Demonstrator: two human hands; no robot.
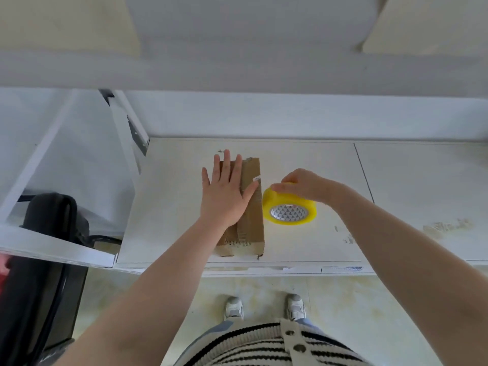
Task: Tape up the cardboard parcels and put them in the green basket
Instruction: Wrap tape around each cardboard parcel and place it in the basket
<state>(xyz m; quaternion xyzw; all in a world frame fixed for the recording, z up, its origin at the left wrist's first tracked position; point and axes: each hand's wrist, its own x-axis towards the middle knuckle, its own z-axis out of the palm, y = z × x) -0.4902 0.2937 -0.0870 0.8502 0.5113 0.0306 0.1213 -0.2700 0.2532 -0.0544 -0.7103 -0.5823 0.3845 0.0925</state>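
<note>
A long brown cardboard parcel (252,228) lies on the white table (171,207), its length running away from me. My left hand (227,191) rests flat on the parcel's top with straight, spread fingers. Just right of the parcel sits a roll of yellow tape (289,210), tilted so its patterned core faces me. My right hand (303,184) grips the roll's upper rim with curled fingers. A small white label shows on the parcel near my left thumb. No green basket is in view.
A white wall panel (264,114) closes the back of the table. A white frame (52,167) and a black chair (47,247) stand at the left. The table's front edge (264,269) is near my feet on the tiled floor.
</note>
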